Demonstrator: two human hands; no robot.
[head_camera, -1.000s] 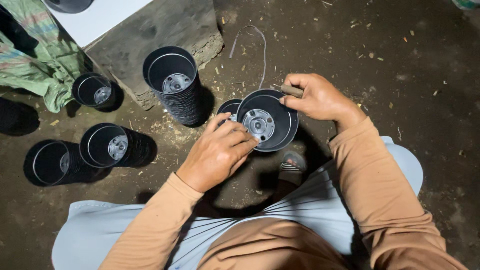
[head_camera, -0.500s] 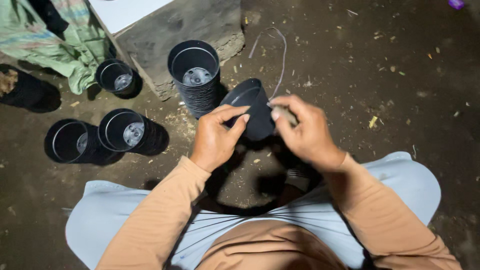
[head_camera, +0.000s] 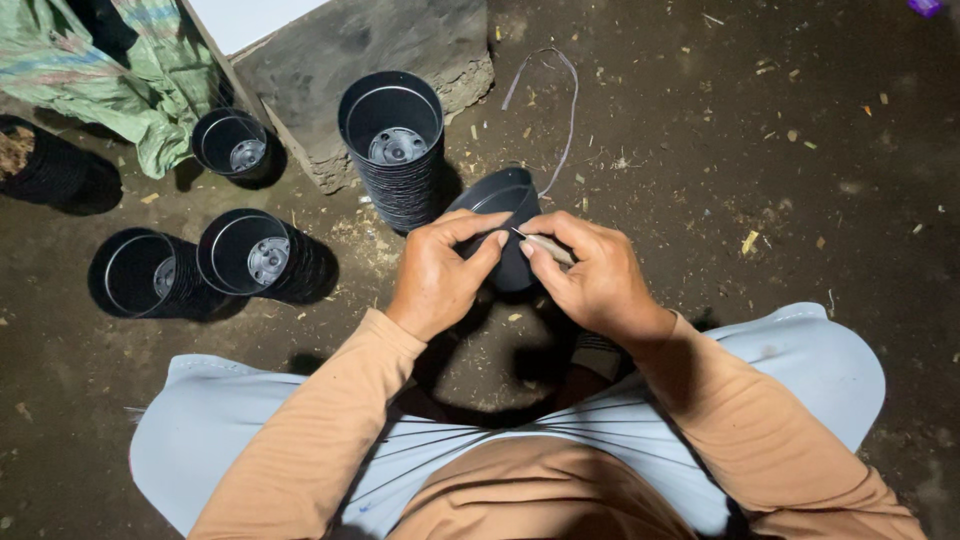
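Head view: left hand (head_camera: 440, 275) fingers grip tilted black pot (head_camera: 500, 215); right hand (head_camera: 590, 275) fingers pinch blade (head_camera: 545, 247).

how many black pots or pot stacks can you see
6: one in the hands, a tall stack by the block, a small one, two lower left, one at the left edge. Stacks hide more.

Black pot (head_camera: 505, 200), orange sleeves (head_camera: 330, 430) (green cloth (head_camera: 130, 70) nearby).

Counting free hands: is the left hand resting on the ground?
No, the left hand and right hand both grip the black pot.
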